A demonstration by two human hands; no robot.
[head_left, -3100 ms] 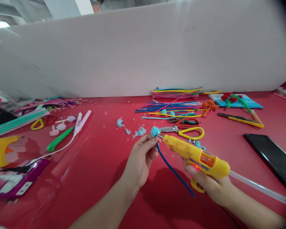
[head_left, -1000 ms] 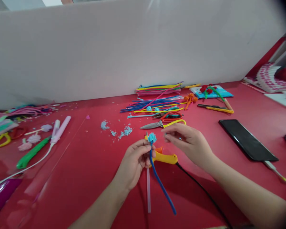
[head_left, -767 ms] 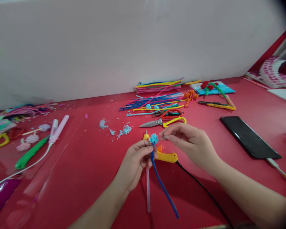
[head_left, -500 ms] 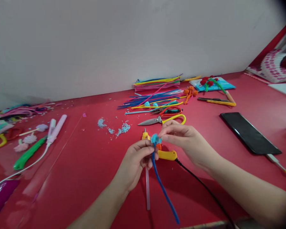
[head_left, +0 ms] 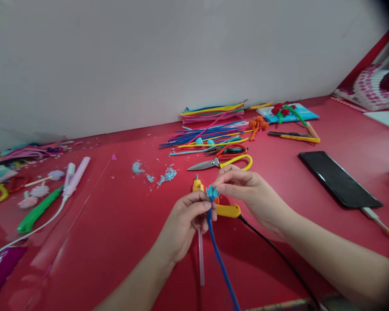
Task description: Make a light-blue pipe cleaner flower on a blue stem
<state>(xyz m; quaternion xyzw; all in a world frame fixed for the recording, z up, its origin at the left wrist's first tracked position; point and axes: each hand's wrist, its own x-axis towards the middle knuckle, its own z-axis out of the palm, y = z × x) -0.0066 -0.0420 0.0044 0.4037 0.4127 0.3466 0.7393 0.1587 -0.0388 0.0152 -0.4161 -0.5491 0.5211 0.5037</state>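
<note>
My left hand point(head_left: 192, 216) is closed, pinching the top of a blue pipe cleaner stem point(head_left: 221, 263) that curves down toward the front edge. On top of the stem sits a small light-blue pipe cleaner flower point(head_left: 211, 191) with pointed petals. The thumb and fingertips of my right hand point(head_left: 243, 183) are pinched on the flower's right side. Behind and beneath my hands lies a yellow hot glue gun point(head_left: 228, 211), partly covered, with a clear glue stick point(head_left: 201, 263) projecting toward me.
Scissors point(head_left: 204, 165) lie beyond my hands, before bundles of pipe cleaners point(head_left: 214, 113). Blue fuzz clippings point(head_left: 167, 174) are scattered to their left. A phone point(head_left: 340, 179) is at right. At left are a pink hair straightener point(head_left: 78, 177) and a green-handled tool point(head_left: 40, 210).
The blue stem has swung so its lower end reaches past the bottom of the view. The flower has turned slightly, and my right fingertips are now closer against its petals.
</note>
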